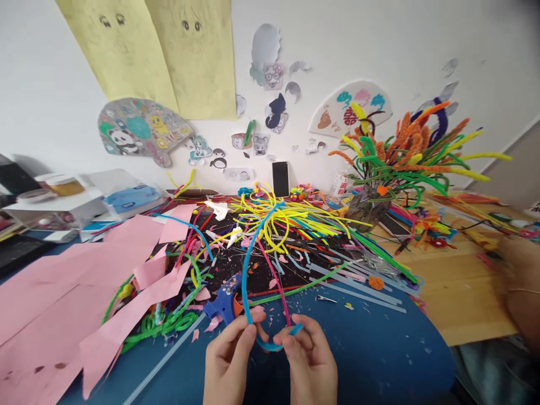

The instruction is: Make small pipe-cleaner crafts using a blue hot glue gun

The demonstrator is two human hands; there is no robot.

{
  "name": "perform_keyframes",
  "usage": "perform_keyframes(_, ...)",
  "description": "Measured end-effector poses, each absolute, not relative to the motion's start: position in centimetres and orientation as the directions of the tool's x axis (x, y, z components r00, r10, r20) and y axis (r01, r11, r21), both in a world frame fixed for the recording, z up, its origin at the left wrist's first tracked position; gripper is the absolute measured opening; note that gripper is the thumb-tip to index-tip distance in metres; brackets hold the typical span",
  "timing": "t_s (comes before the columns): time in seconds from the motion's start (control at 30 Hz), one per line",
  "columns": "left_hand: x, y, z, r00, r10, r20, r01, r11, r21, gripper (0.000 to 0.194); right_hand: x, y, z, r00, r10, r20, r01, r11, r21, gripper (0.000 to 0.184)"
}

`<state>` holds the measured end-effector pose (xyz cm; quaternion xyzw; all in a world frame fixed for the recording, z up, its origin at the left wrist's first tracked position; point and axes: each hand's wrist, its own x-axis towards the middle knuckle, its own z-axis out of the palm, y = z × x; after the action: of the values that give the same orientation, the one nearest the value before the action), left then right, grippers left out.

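Note:
A blue pipe cleaner (246, 264) arches up from my hands, its lower end bent in a curve between them. My left hand (231, 351) pinches it on the left side of that curve. Near its short tip, my right hand (310, 354) has it between thumb and fingers. Just behind my right fingers runs a pink pipe cleaner (276, 275); whether I touch it I cannot tell. A blue hot glue gun (225, 301) lies just beyond my left hand. Past it spreads a heap of yellow pipe cleaners (295, 216).
Pink paper sheets (84, 281) cover the left side. Clear glue sticks (358, 287) and a hair clip (327, 298) lie to the right. A vase (367, 208) of fuzzy stems stands behind. A phone (280, 179) leans on the wall. Another person's arm (523, 281) shows at far right.

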<state>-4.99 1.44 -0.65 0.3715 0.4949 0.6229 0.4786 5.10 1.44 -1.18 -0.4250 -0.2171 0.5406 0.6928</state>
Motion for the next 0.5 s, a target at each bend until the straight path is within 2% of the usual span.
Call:
perform_keyframes(0.1,-6.5,1.4,0.2,-0.183,0.979,0.092,0.042,-0.086,0.995,0.027,5.5,2.0,-0.4,0.253,0.953,-0.167,-0.527,-0.009,-0.85,0.032)
perform_keyframes(0.2,-7.5,1.7,1.0,-0.16,0.974,0.161,0.199,-0.128,0.972,0.032,5.7,2.9,0.1,0.167,0.969,-0.18,-0.462,-0.085,-0.883,0.033)
perform_keyframes(0.4,-8.2,2.1,1.9,-0.064,0.95,0.307,0.388,-0.26,0.885,0.028,5.7,3.9,0.5,-0.003,0.988,-0.153,-0.402,-0.141,-0.904,0.031)
perform_keyframes(0.5,-8.0,2.2,2.1,-0.08,0.95,0.303,0.37,-0.254,0.894,0.026,5.7,3.9,0.5,-0.034,0.99,-0.14,-0.391,-0.142,-0.909,0.032)
